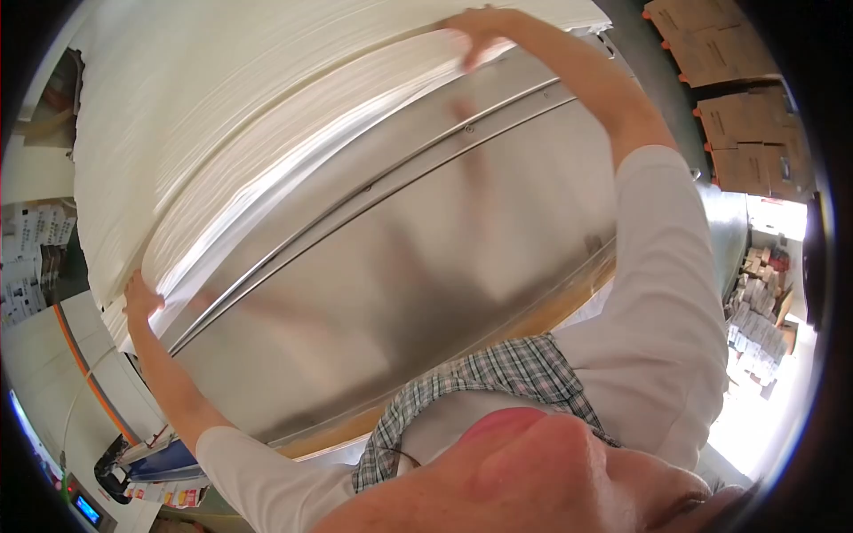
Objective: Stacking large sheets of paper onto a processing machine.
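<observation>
A broad pile of thin cream-white sheet material [267, 71] fills the upper left, its layered front edge wavy and hanging over a steel panel [498, 213]. At the pile's near left corner my left hand [140, 298] is closed on the edge of the layers, with its thumb showing and its fingertips partly hidden. My right arm reaches far out to the other end. There my right hand [482, 34] lies on the front edge of the pile, fingers spread and thumb pointing down, apart from the fingers. A long fold line runs between both hands.
Two thin metal rails [367, 188] run along the panel, above a wooden edge [524, 315]. Cardboard boxes [751, 133] stand in stacks at the right, with more packages [760, 329] below. A machine with a small lit display [87, 508] is at the lower left.
</observation>
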